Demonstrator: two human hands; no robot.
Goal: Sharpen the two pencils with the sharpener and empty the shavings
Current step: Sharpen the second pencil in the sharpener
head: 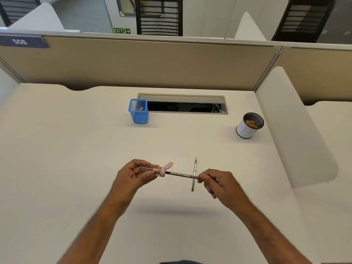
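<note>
Fingers (202,179) of the right hand (221,185) pinch the back end of a dark pencil (181,174); the left hand (131,177) closes around the clear-bodied pink sharpener (152,170), pencil tip seated inside. Best practice is probably to keep pencil and sharpener in line and twist gently, so the lead does not snap. The second pencil (194,174) lies on the bench (76,149) beneath, already pointed. A shavings-filled cup (249,125) stands well apart at far right, a blue mesh holder (138,111) farther back; nothing blocks the way.

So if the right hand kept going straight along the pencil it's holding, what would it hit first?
Probably the pink sharpener: the right hand points its pencil leftward into it, where the left hand holds the clear shavings case.
</note>
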